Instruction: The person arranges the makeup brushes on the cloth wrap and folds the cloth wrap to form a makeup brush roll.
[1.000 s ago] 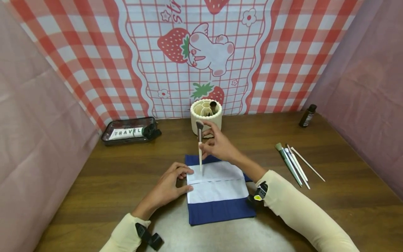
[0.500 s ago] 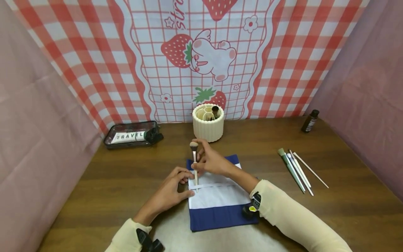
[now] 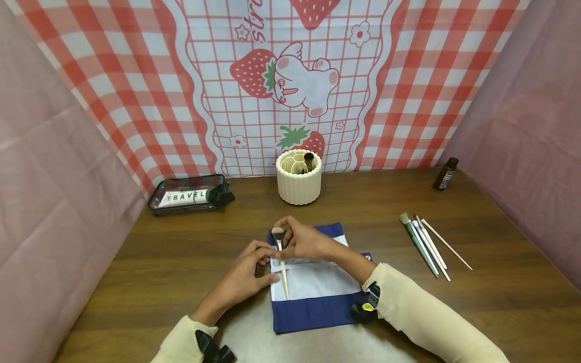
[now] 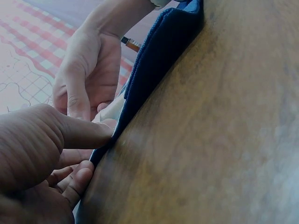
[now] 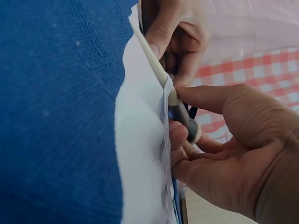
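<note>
A makeup brush (image 3: pixel 285 283) with a pale handle and a dark-and-tan head lies along the left side of a blue and white cloth brush roll (image 3: pixel 317 313). Its handle passes beneath the roll's narrow white band (image 3: pixel 317 265). My right hand (image 3: pixel 307 243) pinches the brush near its metal collar; the right wrist view shows thumb and fingers about the brush (image 5: pixel 161 70) there. At the roll's left edge, my left hand (image 3: pixel 242 276) pinches the cloth, thumb on top and fingers under the edge (image 4: pixel 112 133) in the left wrist view.
Several more brushes (image 3: pixel 424 247) lie on the wooden table to the right. A cream ribbed holder (image 3: pixel 299 186) with a dark brush stands behind the roll. A clear travel case (image 3: pixel 186 194) sits back left, a small dark bottle (image 3: pixel 446 174) back right.
My right hand has come down toward me from above the roll, and the brush has slid under the white band and tilted flatter. The left hand has stayed at the roll's left edge.
</note>
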`<state>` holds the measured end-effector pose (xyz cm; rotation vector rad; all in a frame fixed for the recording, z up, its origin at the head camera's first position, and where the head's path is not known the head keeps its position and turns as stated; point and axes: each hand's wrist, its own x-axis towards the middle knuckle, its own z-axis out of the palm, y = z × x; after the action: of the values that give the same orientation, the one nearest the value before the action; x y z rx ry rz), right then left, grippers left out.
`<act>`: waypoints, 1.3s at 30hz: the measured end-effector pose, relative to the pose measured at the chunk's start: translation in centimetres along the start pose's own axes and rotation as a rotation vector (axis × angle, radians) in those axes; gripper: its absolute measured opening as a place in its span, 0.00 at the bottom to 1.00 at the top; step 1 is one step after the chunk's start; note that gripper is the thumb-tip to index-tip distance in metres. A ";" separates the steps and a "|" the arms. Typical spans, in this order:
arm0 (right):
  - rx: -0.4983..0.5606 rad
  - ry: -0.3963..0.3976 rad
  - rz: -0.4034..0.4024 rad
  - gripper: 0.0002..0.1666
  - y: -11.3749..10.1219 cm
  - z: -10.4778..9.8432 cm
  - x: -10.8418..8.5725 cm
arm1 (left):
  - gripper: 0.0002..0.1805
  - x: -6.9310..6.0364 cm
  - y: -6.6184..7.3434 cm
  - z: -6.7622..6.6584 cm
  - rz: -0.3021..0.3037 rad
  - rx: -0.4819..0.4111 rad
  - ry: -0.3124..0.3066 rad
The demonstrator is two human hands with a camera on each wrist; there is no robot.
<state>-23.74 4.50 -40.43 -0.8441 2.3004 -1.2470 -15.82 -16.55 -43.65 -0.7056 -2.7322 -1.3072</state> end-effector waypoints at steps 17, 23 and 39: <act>-0.267 -0.002 -0.109 0.12 -0.2 -0.2 -1.3 | 0.23 0.0 -0.1 0.2 -0.015 -0.009 0.010; -0.325 0.093 -0.134 0.14 -0.1 -2.4 -2.6 | 0.23 -0.1 -0.1 0.2 -0.016 -0.025 0.005; -0.782 0.337 0.386 0.15 2.7 -16.4 -11.9 | 0.22 0.1 0.0 0.2 -0.006 0.001 0.009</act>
<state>-25.37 23.67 -33.41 -0.3663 3.0839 -0.3138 -15.86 -16.38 -43.81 -0.6900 -2.7298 -1.3073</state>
